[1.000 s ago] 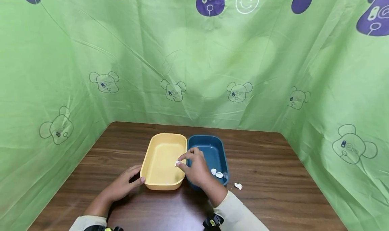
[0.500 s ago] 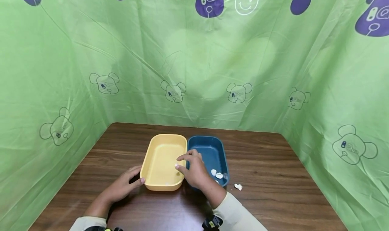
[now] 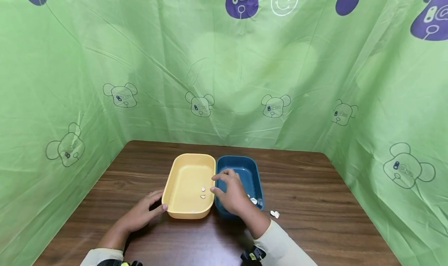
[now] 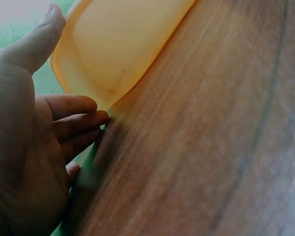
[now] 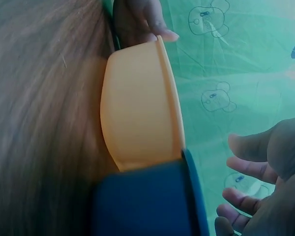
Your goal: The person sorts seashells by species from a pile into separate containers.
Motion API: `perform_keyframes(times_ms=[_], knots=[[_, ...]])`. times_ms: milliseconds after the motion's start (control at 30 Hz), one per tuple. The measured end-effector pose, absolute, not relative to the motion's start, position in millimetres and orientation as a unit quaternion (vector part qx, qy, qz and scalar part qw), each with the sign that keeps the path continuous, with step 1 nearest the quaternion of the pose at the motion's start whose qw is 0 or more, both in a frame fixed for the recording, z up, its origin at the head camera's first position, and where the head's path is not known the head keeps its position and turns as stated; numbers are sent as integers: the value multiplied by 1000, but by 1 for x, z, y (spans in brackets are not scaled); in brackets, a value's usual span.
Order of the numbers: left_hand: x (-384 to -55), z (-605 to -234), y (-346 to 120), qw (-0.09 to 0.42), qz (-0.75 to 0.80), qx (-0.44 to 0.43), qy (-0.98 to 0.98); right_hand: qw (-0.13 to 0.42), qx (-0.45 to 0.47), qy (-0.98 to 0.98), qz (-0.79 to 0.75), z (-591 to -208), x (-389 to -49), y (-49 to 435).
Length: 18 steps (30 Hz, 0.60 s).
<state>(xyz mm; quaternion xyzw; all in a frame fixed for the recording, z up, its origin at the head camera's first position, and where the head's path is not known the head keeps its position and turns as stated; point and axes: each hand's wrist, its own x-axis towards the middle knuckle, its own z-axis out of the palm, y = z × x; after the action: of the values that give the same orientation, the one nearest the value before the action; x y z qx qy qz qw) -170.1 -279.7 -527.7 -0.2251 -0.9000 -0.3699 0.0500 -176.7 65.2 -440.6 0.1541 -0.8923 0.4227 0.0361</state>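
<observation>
Where the right hand (image 3: pixel 229 190) is held: over the blue tray (image 3: pixel 245 163), thumb and fingertips apart, nothing gripped.
Left hand (image 3: pixel 141 211): rested against the yellow tray (image 3: pixel 185 180), grip relaxed.
White pieces (image 3: pixel 203 196): two are seen inside yellow tray, others in blue, more on desk (image 3: pixel 297 188).

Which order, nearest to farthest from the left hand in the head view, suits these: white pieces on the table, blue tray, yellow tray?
1. Yellow tray: directly beside the left hand.
2. Blue tray: to the yellow tray's right.
3. White pieces: on the table, right of the blue tray.
</observation>
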Motion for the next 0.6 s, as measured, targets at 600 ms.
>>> perform_keyframes(times_ms=[600], knots=[[-169, -527, -279, 51, -369, -229, -899, 86, 118, -899, 413, -431, -173, 132]])
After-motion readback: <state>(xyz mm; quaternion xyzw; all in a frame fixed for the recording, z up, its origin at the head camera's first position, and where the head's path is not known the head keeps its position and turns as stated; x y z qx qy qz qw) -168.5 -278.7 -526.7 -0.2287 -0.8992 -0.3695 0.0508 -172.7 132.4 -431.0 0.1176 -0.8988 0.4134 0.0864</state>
